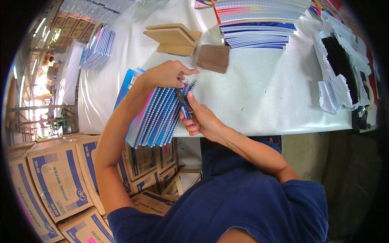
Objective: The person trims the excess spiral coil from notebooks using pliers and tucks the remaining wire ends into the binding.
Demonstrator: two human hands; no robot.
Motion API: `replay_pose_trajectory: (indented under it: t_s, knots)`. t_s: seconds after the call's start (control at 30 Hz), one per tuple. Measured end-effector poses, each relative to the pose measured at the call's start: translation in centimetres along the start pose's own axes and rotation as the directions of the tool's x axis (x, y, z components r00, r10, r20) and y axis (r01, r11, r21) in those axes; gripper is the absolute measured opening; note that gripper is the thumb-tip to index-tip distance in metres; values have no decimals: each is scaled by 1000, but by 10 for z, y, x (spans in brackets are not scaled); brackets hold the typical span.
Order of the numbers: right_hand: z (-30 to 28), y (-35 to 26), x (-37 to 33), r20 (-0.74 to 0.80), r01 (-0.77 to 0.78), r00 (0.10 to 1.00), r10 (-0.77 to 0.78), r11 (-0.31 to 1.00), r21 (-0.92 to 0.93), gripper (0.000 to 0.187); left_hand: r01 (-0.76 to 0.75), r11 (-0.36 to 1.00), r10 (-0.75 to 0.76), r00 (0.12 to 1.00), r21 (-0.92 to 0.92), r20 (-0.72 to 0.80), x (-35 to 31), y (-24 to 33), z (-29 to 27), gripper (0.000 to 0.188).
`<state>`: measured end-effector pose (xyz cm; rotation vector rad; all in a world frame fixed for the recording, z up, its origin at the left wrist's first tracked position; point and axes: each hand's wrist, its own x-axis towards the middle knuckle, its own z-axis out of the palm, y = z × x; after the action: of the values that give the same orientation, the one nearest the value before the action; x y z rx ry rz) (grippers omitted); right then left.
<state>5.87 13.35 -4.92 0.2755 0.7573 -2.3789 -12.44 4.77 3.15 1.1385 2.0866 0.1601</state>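
A row of spiral notebooks (pixel 150 117) with blue covers and dark wire coils stands packed at the table's front edge, coils facing up toward me. My left hand (pixel 164 74) bends over their far end, one finger stretched out to the right and the others curled down by the coil ends. What those curled fingers pinch is hidden. In my right hand (pixel 202 119) is a pair of cutting pliers (pixel 184 104) with blue handles, my thumb lying along it. Its dark jaws are at the right ends of the coils, beside my left fingers.
Beyond my hands lie a folded cardboard piece (pixel 174 38) and a brown pad (pixel 213 58). Notebook stacks stand at the back (pixel 259 34) and far left (pixel 98 47). Torn paper wraps black coils (pixel 342 67) at right. Cartons (pixel 58 180) fill the lower left.
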Motion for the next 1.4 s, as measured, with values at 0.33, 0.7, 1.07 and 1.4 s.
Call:
replay_pose_trajectory:
  t_s: [0.33, 0.7, 1.07, 1.4]
  knots:
    - [0, 0, 1, -76, -19, 997, 15, 999, -45, 79, -20, 1000, 20, 1000, -7, -19, 2, -4, 3, 65]
    - [-7, 2, -6, -78, -37, 996, 34, 999, -38, 78, 2, 992, -1, 1000, 130, -11, 7, 8, 6, 68]
    - [-12, 0, -5, -60, -48, 997, 43, 996, -71, 80, 52, 989, -52, 999, 142, -6, 8, 9, 7, 69]
    - [-10, 0, 2, -74, -6, 997, 5, 1000, -23, 75, 28, 986, -27, 1000, 167, -7, 9, 11, 7, 63]
